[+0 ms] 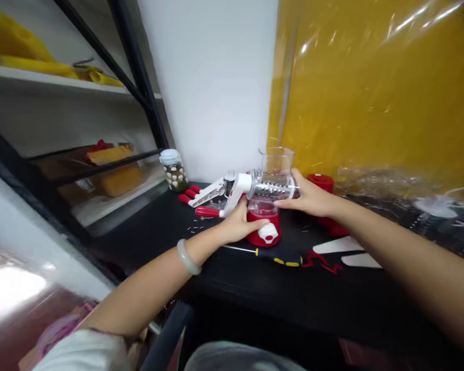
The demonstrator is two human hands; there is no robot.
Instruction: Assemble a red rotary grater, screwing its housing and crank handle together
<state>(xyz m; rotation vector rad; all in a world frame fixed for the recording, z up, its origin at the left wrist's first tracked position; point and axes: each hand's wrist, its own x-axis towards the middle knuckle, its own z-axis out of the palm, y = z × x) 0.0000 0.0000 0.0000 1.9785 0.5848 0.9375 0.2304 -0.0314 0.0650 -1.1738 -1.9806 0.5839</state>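
A rotary grater stands on the black table in front of me, with a red base, a clear hopper and a metal drum lying sideways. My left hand is wrapped round its base, thumb near the white knob. Around the right end of the drum housing, my right hand is closed, its far fingers partly hidden behind the clear plastic. A white crank with a red handle points left from the drum. Just in front of the base lies a black and yellow screwdriver.
White handles with red grips lie behind the crank. A patterned jar with a blue lid stands at the back left. White flat strips and red zigzag pieces lie right. A black-framed shelf borders the left.
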